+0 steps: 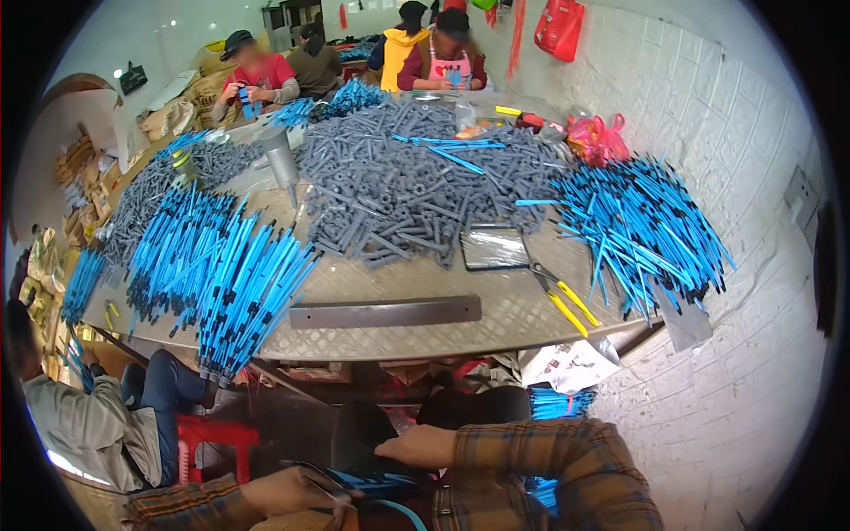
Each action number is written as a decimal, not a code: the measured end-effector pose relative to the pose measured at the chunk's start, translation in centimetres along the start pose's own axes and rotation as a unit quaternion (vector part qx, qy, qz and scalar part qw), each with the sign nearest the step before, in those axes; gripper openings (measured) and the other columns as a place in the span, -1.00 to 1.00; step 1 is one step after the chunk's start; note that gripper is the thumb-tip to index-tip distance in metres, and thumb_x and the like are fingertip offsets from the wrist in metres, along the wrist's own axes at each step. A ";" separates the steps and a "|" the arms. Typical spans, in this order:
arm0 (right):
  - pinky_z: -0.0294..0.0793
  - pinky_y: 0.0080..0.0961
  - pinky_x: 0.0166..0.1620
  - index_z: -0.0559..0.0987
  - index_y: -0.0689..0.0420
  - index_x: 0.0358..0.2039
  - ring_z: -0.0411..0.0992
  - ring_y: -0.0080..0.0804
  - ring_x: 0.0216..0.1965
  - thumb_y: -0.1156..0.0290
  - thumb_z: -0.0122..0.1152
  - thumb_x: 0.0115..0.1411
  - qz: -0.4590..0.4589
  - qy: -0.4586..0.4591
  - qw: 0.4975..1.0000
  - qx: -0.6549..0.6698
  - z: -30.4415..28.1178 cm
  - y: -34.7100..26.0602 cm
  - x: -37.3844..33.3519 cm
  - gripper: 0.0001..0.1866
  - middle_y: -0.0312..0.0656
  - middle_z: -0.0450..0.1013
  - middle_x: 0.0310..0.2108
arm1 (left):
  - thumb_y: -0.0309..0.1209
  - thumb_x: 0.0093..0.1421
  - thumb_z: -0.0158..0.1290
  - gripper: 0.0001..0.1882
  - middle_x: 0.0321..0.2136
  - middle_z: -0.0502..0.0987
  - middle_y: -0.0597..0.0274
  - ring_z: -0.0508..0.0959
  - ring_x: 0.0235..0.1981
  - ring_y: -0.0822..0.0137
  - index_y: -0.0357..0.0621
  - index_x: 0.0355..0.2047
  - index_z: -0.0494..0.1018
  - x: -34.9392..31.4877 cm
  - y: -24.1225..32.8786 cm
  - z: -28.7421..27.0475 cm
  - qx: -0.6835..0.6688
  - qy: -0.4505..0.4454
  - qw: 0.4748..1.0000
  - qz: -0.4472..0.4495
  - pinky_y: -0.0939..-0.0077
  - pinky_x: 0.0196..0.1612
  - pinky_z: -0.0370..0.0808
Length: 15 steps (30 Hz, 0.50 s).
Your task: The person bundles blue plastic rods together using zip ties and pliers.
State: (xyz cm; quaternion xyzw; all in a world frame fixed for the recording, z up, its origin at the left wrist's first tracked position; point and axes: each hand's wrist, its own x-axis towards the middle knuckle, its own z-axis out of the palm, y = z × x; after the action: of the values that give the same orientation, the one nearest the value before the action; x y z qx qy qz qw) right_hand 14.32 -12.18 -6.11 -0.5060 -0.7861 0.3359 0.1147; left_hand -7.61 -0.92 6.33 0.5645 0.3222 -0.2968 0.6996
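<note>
Blue strips lie low between the 2 hands, just right of the left hand. That hand has its fingers bent toward the strips, but blur hides whether they grip. Farther out and to its right, the right hand is partly closed near the strips; whether it holds anything, I cannot tell. Beyond both hands, a dark flat bar lies across the near side of the table. Ahead of the right hand and to its right are pliers with 2 yellow handles, a shallow box at their tip. Past these spreads a heap of grey plastic plugs. Blue sticks with dark ends fan out ahead of the left hand; a red stool stands to its left.
</note>
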 end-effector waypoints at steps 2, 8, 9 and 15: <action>0.39 -0.22 -0.24 0.35 0.18 -0.11 0.42 0.05 -0.29 0.42 0.00 0.04 0.001 -0.021 0.996 0.088 1.1 -0.7 -0.4 -0.64 0.07 0.43 -0.33 | -0.40 0.14 0.04 -0.77 -0.04 0.41 0.12 0.34 0.04 0.24 -0.18 -0.20 0.50 -0.6 -0.2 0.7 -0.073 0.030 0.997 -0.026 0.36 0.09 0.22; 0.37 -0.26 -0.18 0.33 0.17 -0.02 0.40 0.03 -0.23 0.20 0.12 0.03 -0.057 -0.031 0.972 0.226 4.5 -0.8 -2.0 -0.48 0.07 0.44 -0.30 | -0.42 0.03 0.12 -0.71 -0.01 0.36 -0.04 -0.10 0.27 0.18 -0.08 -0.18 0.52 2.5 -1.7 1.9 0.232 0.147 0.838 0.472 0.31 0.23 -0.13; 0.37 -0.28 -0.17 0.34 0.18 -0.02 0.40 0.00 -0.22 0.13 0.16 0.01 -0.061 -0.029 0.973 0.219 4.3 -1.1 -1.9 -0.44 0.07 0.44 -0.30 | -0.42 0.03 0.12 -0.71 -0.01 0.36 -0.04 -0.10 0.27 0.18 -0.08 -0.18 0.52 3.2 -1.6 2.6 0.230 0.151 0.838 0.471 0.31 0.23 -0.13; 0.38 -0.36 -0.16 0.43 0.20 -0.10 0.43 -0.16 -0.21 0.05 0.28 -0.07 -0.009 -0.038 0.990 0.133 4.6 -0.7 -1.4 -0.40 0.00 0.46 -0.31 | -0.46 0.04 0.07 -0.89 -0.21 0.47 0.04 0.39 -0.06 0.11 -0.15 -0.39 0.53 6.9 -1.1 3.9 0.120 0.143 0.836 0.516 0.35 0.03 0.25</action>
State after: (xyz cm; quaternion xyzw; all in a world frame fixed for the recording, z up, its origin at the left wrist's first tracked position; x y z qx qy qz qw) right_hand 12.10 -15.46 -8.91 -0.4659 -0.7427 0.4557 0.1542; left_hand -3.73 -5.30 0.82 0.7647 0.0420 0.1548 0.6241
